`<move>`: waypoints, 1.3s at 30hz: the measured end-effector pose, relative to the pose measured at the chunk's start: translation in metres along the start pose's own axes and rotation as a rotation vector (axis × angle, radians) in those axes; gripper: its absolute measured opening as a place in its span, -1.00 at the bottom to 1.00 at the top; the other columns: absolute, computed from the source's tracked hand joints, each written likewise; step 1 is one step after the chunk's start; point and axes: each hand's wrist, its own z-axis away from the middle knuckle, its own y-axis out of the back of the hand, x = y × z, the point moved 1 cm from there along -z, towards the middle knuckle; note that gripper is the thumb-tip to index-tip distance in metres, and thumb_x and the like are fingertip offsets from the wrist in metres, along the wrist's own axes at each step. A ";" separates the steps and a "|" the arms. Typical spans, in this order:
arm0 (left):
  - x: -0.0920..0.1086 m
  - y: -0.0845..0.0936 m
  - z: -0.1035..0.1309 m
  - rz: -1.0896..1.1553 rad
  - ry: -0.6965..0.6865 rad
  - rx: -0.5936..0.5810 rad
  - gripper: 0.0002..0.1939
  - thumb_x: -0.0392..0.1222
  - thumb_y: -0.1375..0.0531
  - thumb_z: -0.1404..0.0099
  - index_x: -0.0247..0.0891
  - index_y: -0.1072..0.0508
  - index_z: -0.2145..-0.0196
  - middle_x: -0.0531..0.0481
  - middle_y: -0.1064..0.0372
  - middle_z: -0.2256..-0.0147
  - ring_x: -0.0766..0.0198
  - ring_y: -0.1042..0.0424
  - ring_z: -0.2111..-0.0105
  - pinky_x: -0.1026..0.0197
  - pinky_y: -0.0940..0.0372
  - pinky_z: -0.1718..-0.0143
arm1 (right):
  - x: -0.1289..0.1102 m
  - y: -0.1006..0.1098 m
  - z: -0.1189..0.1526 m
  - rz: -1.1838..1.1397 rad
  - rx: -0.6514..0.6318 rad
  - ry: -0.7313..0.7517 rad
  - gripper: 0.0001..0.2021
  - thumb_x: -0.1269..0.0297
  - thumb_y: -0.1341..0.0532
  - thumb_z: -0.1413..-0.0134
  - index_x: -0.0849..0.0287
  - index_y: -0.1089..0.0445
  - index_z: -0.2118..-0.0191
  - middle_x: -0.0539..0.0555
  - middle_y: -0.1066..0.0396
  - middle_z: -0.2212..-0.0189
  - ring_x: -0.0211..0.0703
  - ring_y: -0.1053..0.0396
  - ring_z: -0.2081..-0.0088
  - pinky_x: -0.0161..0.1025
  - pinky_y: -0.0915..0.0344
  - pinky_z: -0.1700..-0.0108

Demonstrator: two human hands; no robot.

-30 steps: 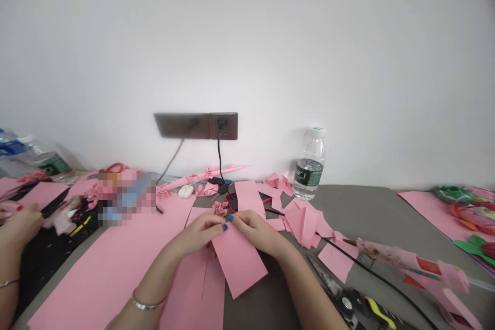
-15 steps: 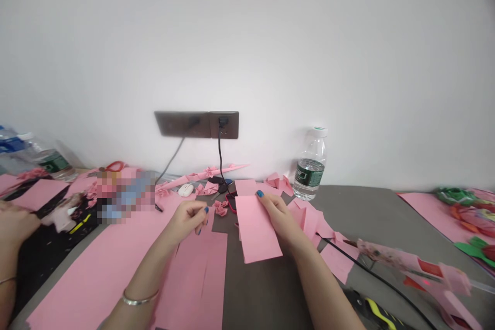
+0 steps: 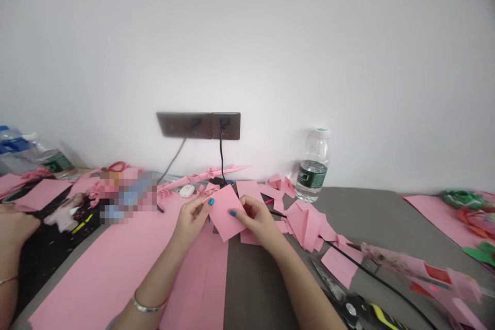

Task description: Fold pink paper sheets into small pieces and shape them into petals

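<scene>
"What's at the far left?"

"Another person's hand [image 3: 16, 228], with a bracelet at the wrist, near a yellow tool [image 3: 82, 224]. Two bottles [image 3: 14, 148] [image 3: 54, 161] are behind it, by the wall [image 3: 270, 51]."

"And next?"

"A big pink sheet [image 3: 104, 263] lies on the grey table [image 3: 257, 289], a small white case [image 3: 187, 191] near its back end."

"How are the person's own hands?"

"Close together, at the middle. The left hand [image 3: 192, 218] pinches the pink square [image 3: 225, 214] at its left corner, thumb on top. The square is held up, tilted, above the table, and the right hand [image 3: 256, 218] grips its right side, also thumb on top."

"Right of them?"

"Folded pink paper [image 3: 305, 226], with an upright water bottle [image 3: 311, 174] behind it against the wall. Nearer the front are black and yellow cutters [image 3: 353, 309], then a pink glue gun [image 3: 423, 270] with a red light. At the far right, green pieces [image 3: 462, 199] rest on more pink paper [image 3: 433, 216]."
</scene>
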 end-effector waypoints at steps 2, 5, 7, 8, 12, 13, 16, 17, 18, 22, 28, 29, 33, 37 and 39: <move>-0.002 0.001 -0.001 0.114 0.012 -0.010 -0.51 0.21 -0.11 -0.27 -0.26 -0.33 0.56 0.04 -0.20 0.56 0.30 -0.16 0.53 0.25 -0.10 0.49 | 0.000 0.003 -0.001 -0.039 0.055 -0.028 -0.56 0.00 -0.35 0.10 0.14 -0.11 0.59 -0.13 -0.05 0.60 -0.33 0.01 0.53 -0.33 0.05 0.47; -0.003 -0.001 -0.003 0.346 0.084 -0.044 -0.39 0.35 -0.02 -0.23 -0.29 -0.48 0.44 -0.08 -0.38 0.45 0.19 -0.29 0.43 0.18 -0.20 0.39 | -0.002 0.006 0.000 -0.087 0.050 -0.071 -0.53 -0.02 -0.37 0.16 0.14 -0.11 0.63 -0.13 -0.06 0.65 -0.35 0.02 0.56 -0.33 0.04 0.49; -0.001 -0.002 -0.003 0.465 0.143 -0.056 -0.35 0.39 -0.03 -0.20 -0.29 -0.56 0.33 -0.15 -0.48 0.32 0.06 -0.37 0.28 0.12 -0.26 0.27 | -0.005 0.007 0.002 -0.107 -0.012 -0.109 -0.55 -0.03 -0.37 0.15 0.17 -0.18 0.63 -0.11 -0.13 0.64 -0.34 -0.03 0.55 -0.33 0.00 0.47; 0.000 -0.003 -0.003 0.505 0.167 -0.073 -0.35 0.39 -0.05 -0.18 -0.28 -0.58 0.29 -0.16 -0.50 0.26 0.01 -0.38 0.19 0.09 -0.26 0.20 | -0.006 0.007 0.004 -0.114 -0.057 -0.129 -0.57 -0.04 -0.37 0.14 0.19 -0.23 0.61 -0.09 -0.17 0.62 -0.33 -0.06 0.54 -0.33 -0.01 0.46; 0.004 -0.004 0.001 0.554 0.212 -0.278 -0.39 0.33 -0.11 -0.20 -0.24 -0.57 0.11 -0.16 -0.51 0.14 -0.04 -0.40 0.11 0.10 -0.25 0.12 | -0.007 0.007 0.009 -0.127 -0.251 -0.190 -0.58 -0.06 -0.30 0.03 0.25 -0.35 0.54 -0.05 -0.24 0.57 -0.31 -0.09 0.50 -0.33 -0.02 0.42; 0.004 -0.004 0.002 0.530 0.201 -0.323 -0.42 0.28 -0.13 -0.21 -0.24 -0.55 0.06 -0.17 -0.50 0.11 -0.03 -0.41 0.12 0.11 -0.25 0.13 | -0.006 0.007 0.009 -0.125 -0.276 -0.193 -0.58 -0.06 -0.28 -0.01 0.25 -0.35 0.53 -0.05 -0.22 0.57 -0.31 -0.08 0.50 -0.33 -0.01 0.42; 0.002 -0.001 0.003 0.438 0.147 -0.360 -0.48 0.15 -0.21 -0.22 -0.24 -0.50 -0.01 -0.19 -0.45 0.03 -0.03 -0.40 0.08 0.13 -0.25 0.10 | -0.005 0.007 0.010 -0.095 -0.270 -0.184 -0.55 -0.09 -0.21 -0.07 0.25 -0.33 0.53 -0.06 -0.18 0.58 -0.32 -0.03 0.50 -0.34 0.03 0.43; 0.001 0.000 0.003 0.427 0.134 -0.354 -0.48 0.13 -0.24 -0.21 -0.22 -0.48 -0.03 -0.20 -0.44 0.01 -0.04 -0.38 0.04 0.12 -0.24 0.08 | -0.005 0.008 0.010 -0.079 -0.255 -0.180 -0.54 -0.11 -0.21 -0.08 0.24 -0.32 0.53 -0.06 -0.17 0.58 -0.32 -0.02 0.51 -0.34 0.04 0.43; 0.001 0.001 0.003 0.427 0.124 -0.348 -0.46 0.11 -0.26 -0.20 -0.21 -0.46 -0.06 -0.19 -0.43 0.01 -0.04 -0.37 0.01 0.12 -0.23 0.06 | -0.005 0.008 0.010 -0.063 -0.239 -0.172 -0.54 -0.11 -0.20 -0.08 0.24 -0.32 0.54 -0.06 -0.17 0.58 -0.32 -0.03 0.51 -0.34 0.03 0.43; -0.001 0.004 0.000 0.400 0.087 -0.319 -0.59 0.01 -0.31 -0.16 -0.22 -0.50 0.07 -0.14 -0.46 0.17 0.08 -0.39 0.14 0.20 -0.25 0.15 | -0.008 0.010 0.009 -0.007 -0.190 -0.116 -0.56 -0.09 -0.17 -0.12 0.23 -0.37 0.50 -0.05 -0.21 0.57 -0.29 -0.08 0.50 -0.33 -0.01 0.42; 0.005 0.013 0.002 0.284 0.185 -0.389 -0.60 0.15 -0.28 -0.14 -0.28 -0.50 0.31 -0.03 -0.40 0.31 0.19 -0.36 0.31 0.27 -0.23 0.32 | -0.017 0.014 0.010 0.159 -0.173 -0.092 -0.63 0.01 -0.23 -0.08 0.21 -0.32 0.55 -0.05 -0.21 0.56 -0.27 -0.12 0.48 -0.33 -0.02 0.44; 0.007 0.014 0.002 0.251 0.206 -0.419 -0.63 0.12 -0.29 -0.13 -0.29 -0.49 0.35 -0.02 -0.39 0.33 0.20 -0.36 0.32 0.27 -0.22 0.32 | -0.019 0.015 0.011 0.200 -0.181 -0.096 -0.67 0.05 -0.23 -0.09 0.20 -0.35 0.53 -0.03 -0.27 0.53 -0.24 -0.18 0.45 -0.32 -0.07 0.41; 0.011 0.016 0.003 0.122 0.227 -0.510 -0.74 0.01 -0.28 -0.18 -0.27 -0.53 0.37 -0.04 -0.41 0.30 0.16 -0.36 0.23 0.24 -0.23 0.21 | -0.031 0.022 0.015 0.435 -0.129 -0.073 -0.83 0.18 -0.21 -0.09 0.13 -0.50 0.36 0.06 -0.49 0.33 -0.03 -0.36 0.25 -0.17 -0.20 0.21; 0.011 0.011 0.003 0.103 0.205 -0.613 -0.79 -0.04 -0.24 -0.24 -0.23 -0.55 0.31 -0.04 -0.40 0.24 0.17 -0.33 0.16 0.21 -0.22 0.11 | -0.044 0.021 0.021 0.590 0.011 0.038 -0.80 0.20 -0.28 -0.01 0.01 -0.54 0.20 0.10 -0.53 0.17 0.13 -0.36 0.07 0.00 -0.17 0.02; 0.011 0.008 0.004 0.120 0.203 -0.642 -0.81 -0.06 -0.23 -0.26 -0.23 -0.53 0.32 -0.01 -0.38 0.28 0.22 -0.32 0.22 0.24 -0.22 0.15 | -0.049 0.015 0.024 0.597 -0.031 0.051 -0.78 0.18 -0.29 -0.02 -0.03 -0.52 0.16 0.06 -0.52 0.12 0.11 -0.34 0.02 0.03 -0.11 -0.06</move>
